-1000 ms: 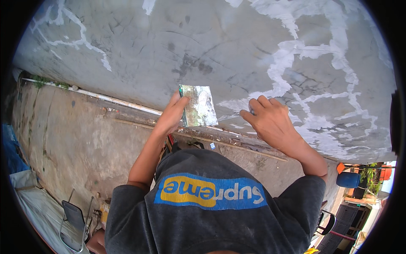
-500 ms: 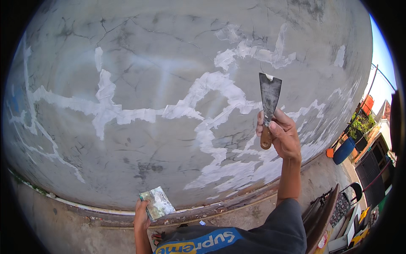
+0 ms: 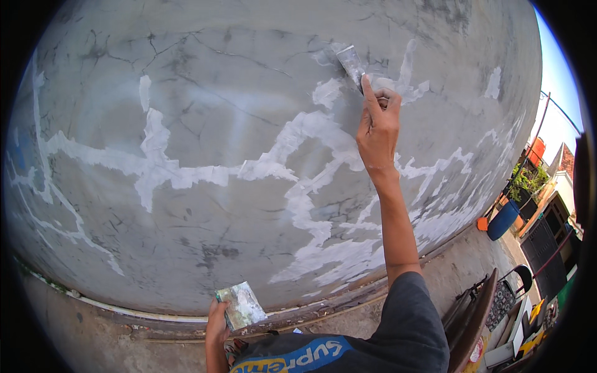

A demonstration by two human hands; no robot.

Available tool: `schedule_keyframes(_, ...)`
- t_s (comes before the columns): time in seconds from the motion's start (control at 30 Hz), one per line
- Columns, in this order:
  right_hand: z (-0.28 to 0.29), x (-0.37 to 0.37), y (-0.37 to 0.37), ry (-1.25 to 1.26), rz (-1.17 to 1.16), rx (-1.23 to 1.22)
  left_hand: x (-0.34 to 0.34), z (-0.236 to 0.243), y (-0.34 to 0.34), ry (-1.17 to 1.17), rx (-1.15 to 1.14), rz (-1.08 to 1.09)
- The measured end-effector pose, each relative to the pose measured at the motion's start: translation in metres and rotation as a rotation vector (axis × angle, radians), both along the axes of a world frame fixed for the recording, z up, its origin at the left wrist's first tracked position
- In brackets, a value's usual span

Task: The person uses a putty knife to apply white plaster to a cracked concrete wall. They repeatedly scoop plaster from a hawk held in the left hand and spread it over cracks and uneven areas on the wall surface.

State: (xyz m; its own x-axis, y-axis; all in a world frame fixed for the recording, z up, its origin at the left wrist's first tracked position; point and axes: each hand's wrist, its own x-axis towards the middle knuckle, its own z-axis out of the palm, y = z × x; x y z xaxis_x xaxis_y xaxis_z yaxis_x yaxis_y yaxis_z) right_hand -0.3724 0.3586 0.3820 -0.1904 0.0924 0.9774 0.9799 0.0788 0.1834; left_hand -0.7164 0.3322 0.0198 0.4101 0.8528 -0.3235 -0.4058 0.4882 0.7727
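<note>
My right hand (image 3: 378, 124) is raised and closed round a putty knife (image 3: 350, 62). Its broad metal blade lies against the grey wall (image 3: 217, 81), over a pale smear of filler (image 3: 323, 57); the handle is mostly hidden by my fingers. Low in front of me, my left hand (image 3: 216, 320) grips a small flat board (image 3: 242, 306) by its left edge, its face streaked with white paste. White filler strips (image 3: 205, 174) run in jagged lines across the wall, and thin dark cracks show in the upper left.
A pipe-like white edge (image 3: 161, 316) follows the wall's foot above a concrete floor (image 3: 74, 329). At the right stand a brown curved tabletop (image 3: 476, 323), a chair (image 3: 502, 311), a blue drum (image 3: 502, 221), and an orange bucket (image 3: 482, 224).
My right hand has moved up and left, bringing the putty knife from in front of me onto the wall, its blade now tilted left. My left hand and board have shifted slightly right and down.
</note>
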Motion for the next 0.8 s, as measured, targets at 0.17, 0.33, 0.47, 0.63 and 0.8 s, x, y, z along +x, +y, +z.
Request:
schedule_keyframes(0.17, -0.001, -0.005, -0.002, -0.022, -0.090, -0.050, -0.007, -0.007, 0.006, -0.002, 0.003, 0.024)
schedule_keyframes(0.33, 0.011, -0.019, -0.042, 0.014, -0.167, -0.187, -0.007, 0.002, 0.003, -0.008, -0.019, 0.078)
schedule_keyframes(0.47, 0.028, -0.030, -0.041, -0.062, -0.174, -0.127, -0.006, -0.002, 0.005, -0.016, -0.008, -0.005)
schedule_keyframes(0.63, 0.028, -0.015, -0.040, -0.068, -0.291, -0.172, -0.001, 0.000, 0.005, -0.027, -0.003, -0.013)
schedule_keyframes(0.8, 0.035, -0.015, -0.054, -0.004, -0.209, -0.191, -0.005, 0.010, 0.005, -0.042, -0.040, 0.009)
